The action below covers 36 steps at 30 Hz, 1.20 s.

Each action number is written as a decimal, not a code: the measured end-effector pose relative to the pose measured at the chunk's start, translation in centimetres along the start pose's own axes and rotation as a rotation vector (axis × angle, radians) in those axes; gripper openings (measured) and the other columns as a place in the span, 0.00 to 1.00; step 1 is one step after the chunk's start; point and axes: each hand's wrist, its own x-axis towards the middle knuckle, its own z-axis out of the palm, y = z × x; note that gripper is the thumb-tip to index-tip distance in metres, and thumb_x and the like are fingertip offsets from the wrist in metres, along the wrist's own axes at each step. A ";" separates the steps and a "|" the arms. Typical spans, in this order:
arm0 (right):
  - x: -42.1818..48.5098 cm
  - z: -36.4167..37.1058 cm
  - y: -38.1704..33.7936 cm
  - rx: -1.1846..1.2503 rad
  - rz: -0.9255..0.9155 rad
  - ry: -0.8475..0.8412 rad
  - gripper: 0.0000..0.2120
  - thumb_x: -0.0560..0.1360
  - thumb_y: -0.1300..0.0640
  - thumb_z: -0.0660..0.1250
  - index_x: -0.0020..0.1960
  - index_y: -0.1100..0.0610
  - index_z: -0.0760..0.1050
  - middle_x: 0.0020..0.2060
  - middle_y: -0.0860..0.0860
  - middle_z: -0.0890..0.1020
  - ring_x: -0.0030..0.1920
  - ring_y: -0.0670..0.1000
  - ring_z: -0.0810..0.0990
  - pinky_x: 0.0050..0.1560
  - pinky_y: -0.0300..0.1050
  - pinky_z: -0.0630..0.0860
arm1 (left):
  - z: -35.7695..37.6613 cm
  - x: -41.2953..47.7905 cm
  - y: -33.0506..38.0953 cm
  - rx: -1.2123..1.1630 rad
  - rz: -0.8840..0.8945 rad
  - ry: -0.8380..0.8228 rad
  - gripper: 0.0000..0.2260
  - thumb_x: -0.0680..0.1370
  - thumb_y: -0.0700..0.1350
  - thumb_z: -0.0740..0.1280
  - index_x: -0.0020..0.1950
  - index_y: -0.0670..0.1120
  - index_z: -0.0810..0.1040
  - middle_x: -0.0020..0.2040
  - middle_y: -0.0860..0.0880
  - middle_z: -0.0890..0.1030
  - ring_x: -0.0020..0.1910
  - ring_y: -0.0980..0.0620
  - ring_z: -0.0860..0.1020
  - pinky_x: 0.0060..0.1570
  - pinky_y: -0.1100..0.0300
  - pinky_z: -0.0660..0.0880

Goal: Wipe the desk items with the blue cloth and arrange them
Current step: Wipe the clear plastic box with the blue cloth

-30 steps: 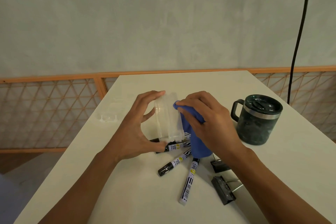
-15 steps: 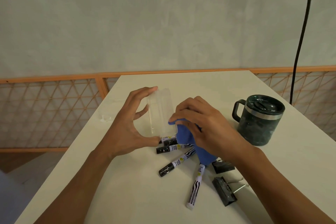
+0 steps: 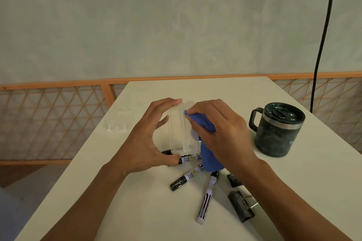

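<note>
My left hand [image 3: 148, 139] grips a clear plastic organizer [image 3: 179, 131] between fingertips on top and thumb at the bottom, holding it upright above the white desk [image 3: 137, 211]. My right hand [image 3: 221, 129] holds the blue cloth [image 3: 207, 143] and presses it against the organizer's right side near the top. Several black-and-white markers [image 3: 205, 201] lie fanned out on the desk under and in front of both hands. Two black binder clips [image 3: 241, 209] lie to the right of the markers.
A dark lidded mug [image 3: 278, 129] stands at the right of the desk, handle facing left. A second clear plastic piece [image 3: 119, 123] sits near the desk's left edge. An orange lattice railing [image 3: 49, 119] runs behind; a black cable [image 3: 323, 35] hangs at right.
My right hand has moved the cloth from lower on the organizer's side back up to its top right edge. My left hand has turned the organizer slightly while still holding it.
</note>
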 end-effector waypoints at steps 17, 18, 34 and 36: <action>-0.3 -0.3 -0.5 0.224 0.197 -0.020 0.10 0.76 0.66 0.76 0.54 0.57 0.80 0.53 0.47 0.86 0.56 0.47 0.85 0.57 0.39 0.80 | -0.5 0.1 -0.2 0.030 0.003 -0.020 0.54 0.62 0.38 0.87 0.83 0.58 0.65 0.79 0.60 0.65 0.81 0.54 0.65 0.77 0.55 0.71; -0.2 -0.3 -0.5 0.229 0.212 -0.049 0.10 0.77 0.66 0.77 0.54 0.56 0.80 0.53 0.47 0.86 0.56 0.47 0.85 0.56 0.41 0.80 | -0.5 0.1 -0.3 0.036 0.002 -0.018 0.54 0.62 0.38 0.87 0.83 0.58 0.66 0.79 0.60 0.65 0.81 0.54 0.66 0.77 0.55 0.71; 0.9 -3.4 0.7 0.238 0.072 -0.526 0.11 0.78 0.65 0.67 0.52 0.49 0.78 0.53 0.36 0.80 0.56 0.43 0.80 0.50 0.35 0.76 | -1.5 0.1 -1.2 -0.019 -0.030 0.025 0.54 0.61 0.35 0.88 0.82 0.56 0.68 0.78 0.54 0.67 0.82 0.48 0.66 0.76 0.46 0.74; 0.8 -3.4 1.2 0.216 0.059 -0.468 0.10 0.77 0.65 0.68 0.52 0.50 0.78 0.52 0.40 0.81 0.56 0.44 0.81 0.52 0.42 0.79 | -1.7 0.0 -1.2 -0.032 -0.027 0.036 0.55 0.61 0.35 0.88 0.82 0.56 0.68 0.78 0.54 0.67 0.82 0.48 0.65 0.76 0.46 0.74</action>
